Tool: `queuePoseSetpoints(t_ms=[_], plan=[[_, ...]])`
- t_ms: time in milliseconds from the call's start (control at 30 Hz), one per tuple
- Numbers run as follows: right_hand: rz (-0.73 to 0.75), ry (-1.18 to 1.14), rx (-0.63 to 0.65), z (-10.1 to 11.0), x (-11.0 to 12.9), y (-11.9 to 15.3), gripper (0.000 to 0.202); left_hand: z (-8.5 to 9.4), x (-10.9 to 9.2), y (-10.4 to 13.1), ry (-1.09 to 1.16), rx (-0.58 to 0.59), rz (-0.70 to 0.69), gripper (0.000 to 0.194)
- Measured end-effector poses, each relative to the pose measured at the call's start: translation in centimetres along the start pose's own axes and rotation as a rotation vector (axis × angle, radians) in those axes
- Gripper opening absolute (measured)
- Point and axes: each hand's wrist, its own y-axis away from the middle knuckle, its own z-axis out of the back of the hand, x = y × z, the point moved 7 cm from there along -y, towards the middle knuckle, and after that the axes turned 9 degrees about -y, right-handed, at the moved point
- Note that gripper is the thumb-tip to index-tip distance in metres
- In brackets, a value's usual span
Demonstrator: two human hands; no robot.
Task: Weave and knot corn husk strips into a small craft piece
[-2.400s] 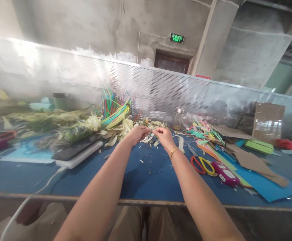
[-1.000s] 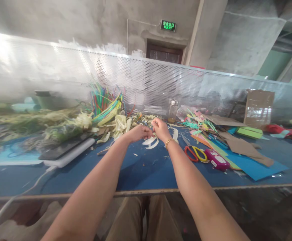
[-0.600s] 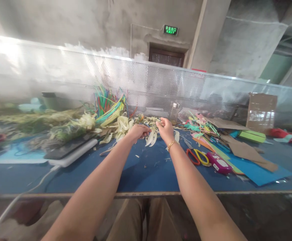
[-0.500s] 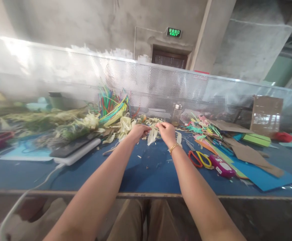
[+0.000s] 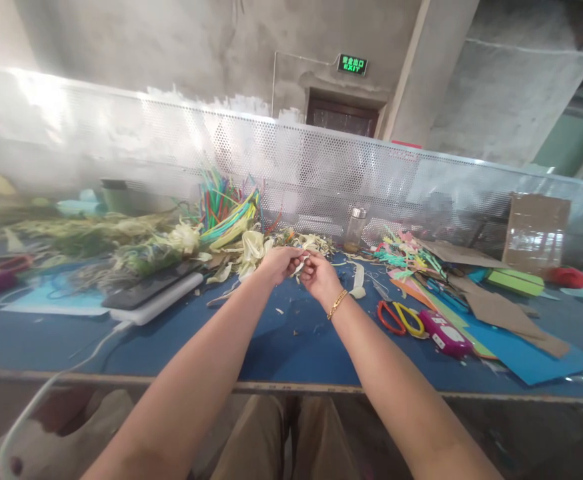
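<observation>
My left hand [image 5: 282, 265] and my right hand [image 5: 317, 272] meet over the blue table in the middle of the view, fingertips close together. Between them a small piece of pale husk [image 5: 299, 267] shows, pinched by the left fingers. The right fingers are curled against the same piece, most of which is hidden behind the hands. A loose pale strip [image 5: 358, 280] lies on the table to the right of my right hand. Larger cream husks [image 5: 251, 250] rest just left of my left hand.
Red-handled scissors [image 5: 390, 319], yellow-handled scissors [image 5: 409, 320] and a purple device [image 5: 444, 333] lie at right, beside coloured paper and cardboard. A glass bottle [image 5: 355, 230] stands behind. At left are a white power bank [image 5: 159, 303] with a cable and piled fibres [image 5: 136, 257].
My right hand has moved left and turned inward, closing the gap to my left hand. The pale piece that hung between them is now mostly hidden.
</observation>
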Motion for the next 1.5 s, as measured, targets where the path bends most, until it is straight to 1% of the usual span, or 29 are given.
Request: queuePoseSetpoints(t_ms=[133, 233, 300, 400, 467, 567, 667, 800, 867, 933, 1000, 1067, 1167, 1333, 1500], plan=[[0.020, 0.010, 0.011, 0.1, 0.2, -0.2, 0.013, -0.7, 0.0, 0.3, 0.018, 0.059, 0.040, 0.007], [0.021, 0.056, 0.025, 0.2, 0.4, -0.4, 0.011, -1.1, 0.1, 0.6, 0.004, 0.116, 0.065, 0.013], [0.042, 0.137, 0.040, 0.1, 0.6, -0.4, 0.008, -1.3, 0.0, 0.8, 0.004, 0.148, 0.066, 0.015], [0.101, 0.330, 0.065, -0.1, 1.1, -0.3, 0.006, -1.3, -0.4, 1.0, 0.009, 0.179, 0.052, 0.013], [0.151, 0.445, 0.076, -0.1, 1.5, -0.3, 0.010, -1.1, -0.6, 1.1, -0.002, 0.188, 0.049, 0.011], [0.191, 0.527, 0.117, -0.2, 1.8, -0.4, 0.017, -0.7, -0.9, 1.2, -0.016, 0.192, 0.050, 0.009], [0.187, 0.549, 0.126, 0.0, 1.9, -0.6, 0.022, -0.6, -0.9, 1.3, -0.009, 0.219, 0.053, 0.009], [0.151, 0.513, 0.150, 0.1, 1.8, -0.7, 0.027, -0.7, -1.0, 1.3, -0.009, 0.242, 0.040, 0.010], [0.132, 0.487, 0.135, 0.3, 1.7, -0.7, 0.028, -0.8, -1.1, 1.4, -0.024, 0.256, 0.015, 0.011], [0.122, 0.472, 0.089, 0.5, 1.7, -0.7, 0.026, -0.9, -1.3, 1.5, -0.047, 0.267, -0.008, 0.011], [0.128, 0.477, 0.033, 0.8, 1.9, -0.7, 0.023, -0.8, -1.3, 1.4, -0.090, 0.241, -0.024, 0.009], [0.150, 0.499, -0.020, 1.0, 2.1, -0.6, 0.019, -0.5, -1.2, 1.3, -0.141, 0.184, -0.040, 0.006], [0.181, 0.551, -0.068, 1.1, 2.3, -0.5, 0.016, -0.2, -1.1, 0.9, -0.182, 0.131, -0.069, 0.008], [0.296, 0.718, -0.083, 1.2, 2.9, -0.6, 0.005, 0.0, -1.2, 0.6, -0.186, 0.090, -0.116, 0.008], [0.446, 1.020, -0.045, 0.7, 4.0, -0.4, 0.010, 0.7, -1.8, 0.6, -0.182, -0.013, -0.172, 0.009]])
